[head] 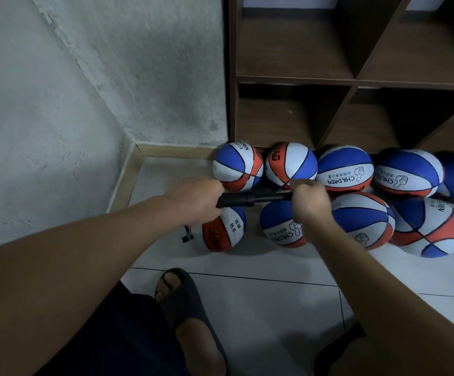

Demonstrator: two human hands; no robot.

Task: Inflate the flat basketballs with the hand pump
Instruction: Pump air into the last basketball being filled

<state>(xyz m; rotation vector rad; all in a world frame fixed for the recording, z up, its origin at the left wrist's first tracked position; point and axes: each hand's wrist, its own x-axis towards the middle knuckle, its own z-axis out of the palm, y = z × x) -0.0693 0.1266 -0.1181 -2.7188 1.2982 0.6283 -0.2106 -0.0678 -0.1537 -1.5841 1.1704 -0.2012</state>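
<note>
A black hand pump lies level between my two hands, above the floor. My left hand grips its barrel end and my right hand grips the handle end. A short hose with a needle tip hangs below my left hand, beside a dented orange, white and blue basketball. Several more basketballs of the same colours lie in two rows on the floor, such as one below my right hand and one at the back left.
A dark wooden cubby shelf stands behind the balls, its compartments bare. A rough white wall with a wooden skirting closes the left. My foot in a dark slipper rests on the white tiled floor.
</note>
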